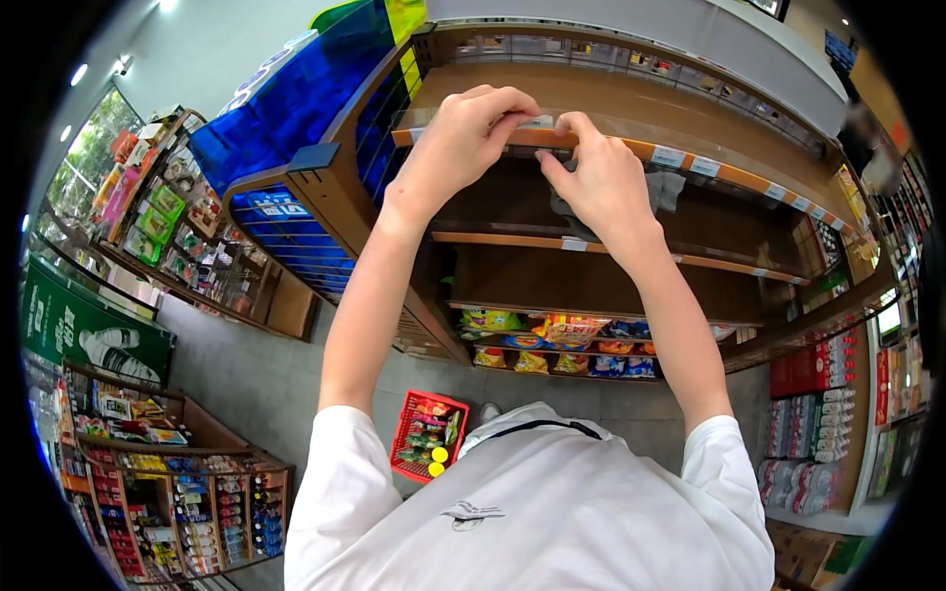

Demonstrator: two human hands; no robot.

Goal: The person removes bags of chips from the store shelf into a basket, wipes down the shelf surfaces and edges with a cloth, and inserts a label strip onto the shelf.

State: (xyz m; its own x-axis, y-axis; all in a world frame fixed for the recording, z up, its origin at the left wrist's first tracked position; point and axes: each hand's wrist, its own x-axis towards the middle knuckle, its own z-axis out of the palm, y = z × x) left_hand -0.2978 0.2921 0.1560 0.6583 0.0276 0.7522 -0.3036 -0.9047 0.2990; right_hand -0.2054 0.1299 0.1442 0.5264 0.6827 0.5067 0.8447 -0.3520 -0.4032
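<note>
My left hand [471, 133] is at the front edge of the upper shelf [591, 97], its fingers curled and thumb pressed in at a white price tag [538, 122]. Close beside it, my right hand [603, 179] reaches to the same orange label strip [631, 146]. Its index finger is bent over the strip, and the thumb stands apart below it. More price tags [668, 157] sit along the strip to the right. Behind my right hand, a grey cloth [665, 189] lies on the shelf below, partly hidden by the hand.
Bagged snacks [572, 330] fill the lowest shelves. On the floor stands a red basket [402, 455] with packaged goods. Blue plastic crates or panels [296, 108] flank the rack's left end. Bottle packs [808, 433] stand right, and another display rack [187, 502] lower left.
</note>
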